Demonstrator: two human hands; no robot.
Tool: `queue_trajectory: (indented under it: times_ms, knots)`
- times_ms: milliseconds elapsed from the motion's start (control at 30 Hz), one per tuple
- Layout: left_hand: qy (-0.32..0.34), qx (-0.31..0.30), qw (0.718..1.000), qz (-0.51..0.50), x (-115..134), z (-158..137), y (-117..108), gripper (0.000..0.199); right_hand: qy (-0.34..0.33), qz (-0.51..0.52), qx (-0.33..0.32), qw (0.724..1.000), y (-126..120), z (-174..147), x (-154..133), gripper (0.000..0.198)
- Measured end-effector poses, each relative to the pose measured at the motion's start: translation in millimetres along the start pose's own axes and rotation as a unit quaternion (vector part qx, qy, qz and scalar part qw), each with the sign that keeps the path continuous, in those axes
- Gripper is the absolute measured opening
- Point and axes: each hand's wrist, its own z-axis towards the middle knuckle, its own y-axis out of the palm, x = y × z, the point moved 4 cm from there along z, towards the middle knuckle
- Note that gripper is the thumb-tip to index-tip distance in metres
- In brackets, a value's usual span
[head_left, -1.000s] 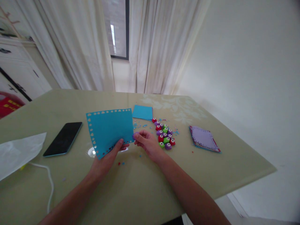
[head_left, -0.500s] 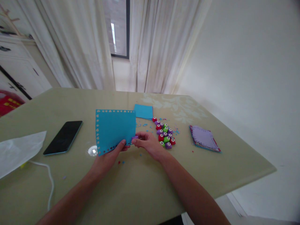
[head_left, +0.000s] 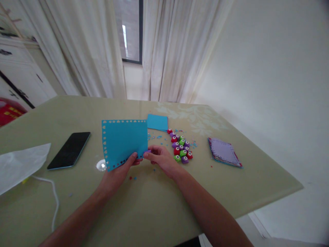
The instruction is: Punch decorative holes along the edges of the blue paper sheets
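Head view: left hand [head_left: 121,171] clamped on card [head_left: 124,139], right hand [head_left: 163,158] pinching punch [head_left: 148,151] beside it.
Gripped only low, the card could flex and shift at the punch.

The left hand [head_left: 128,165] holds a blue sheet [head_left: 125,137]; the right hand [head_left: 161,158] pinches a purple piece [head_left: 147,151] at the sheet's right edge. A phone [head_left: 69,150] lies left of the sheet.

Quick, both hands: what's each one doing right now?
Left hand: closed on the lower edge of the blue sheet.
Right hand: closed, pinching a small purple punch at the sheet's right edge.
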Motion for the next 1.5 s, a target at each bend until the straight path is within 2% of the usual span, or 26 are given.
queue_trajectory:
  times_ms: [233, 400, 500, 567, 633, 733, 800, 867, 967, 1033, 1133, 1200, 1267, 1367, 1433, 1500]
  knots:
    - [-0.003, 0.007, 1.0, 0.021, 0, -2, -1, 0.038, -0.001, 0.013, 0.019, 1.0, 5, 0, 3, 0.044]
    - [-0.002, 0.012, 1.0, 0.009, 4, 0, -1, 0.038, -0.034, 0.014, 0.05, 0.998, 8, 5, 9, 0.042]
    - [-0.014, 0.043, 0.999, -0.013, 8, -1, -3, 0.032, -0.05, -0.003, 0.068, 0.996, -3, 7, 6, 0.04]
    - [-0.029, 0.074, 0.997, -0.027, 10, -1, -6, 0.027, -0.083, -0.081, 0.112, 0.987, -17, 7, -1, 0.033]
    - [-0.038, 0.099, 0.993, -0.044, 9, 0, -9, 0.022, -0.137, -0.226, 0.156, 0.952, -31, 5, -10, 0.023]
    - [-0.032, 0.113, 0.992, -0.053, 9, 2, -10, 0.019, -0.185, -0.405, 0.158, 0.881, -35, 5, -11, 0.032]
    - [-0.032, 0.109, 0.993, -0.041, 9, 2, -9, 0.019, -0.188, -0.464, 0.137, 0.855, -31, 8, -5, 0.039]
    - [-0.038, 0.099, 0.994, -0.029, 9, 2, -8, 0.02, -0.19, -0.495, 0.118, 0.84, -27, 12, 1, 0.043]
    - [-0.038, 0.086, 0.995, -0.031, 10, 0, -5, 0.024, -0.193, -0.528, 0.126, 0.817, -30, 14, -4, 0.04]
    - [-0.036, 0.078, 0.996, -0.038, 11, 0, -5, 0.029, -0.179, -0.573, 0.18, 0.78, -43, 11, -16, 0.036]
    - [-0.033, 0.067, 0.997, -0.035, 11, 0, -4, 0.035, -0.113, -0.652, 0.289, 0.692, -68, 1, -33, 0.033]
    - [-0.028, 0.06, 0.998, -0.024, 9, 1, -3, 0.038, -0.068, -0.688, 0.307, 0.654, -79, -2, -37, 0.032]
    - [-0.019, 0.052, 0.998, -0.018, 6, 2, -3, 0.042, -0.047, -0.713, 0.291, 0.637, -81, -3, -36, 0.028]
    - [-0.011, 0.046, 0.999, -0.013, 4, 2, -3, 0.047, -0.044, -0.729, 0.267, 0.629, -78, -1, -33, 0.021]
    - [-0.014, 0.05, 0.999, -0.011, 5, 1, -4, 0.048, -0.044, -0.721, 0.264, 0.639, -76, 2, -31, 0.017]
    - [-0.017, 0.056, 0.998, -0.016, 7, 1, -4, 0.048, -0.056, -0.691, 0.274, 0.666, -75, 4, -31, 0.013]
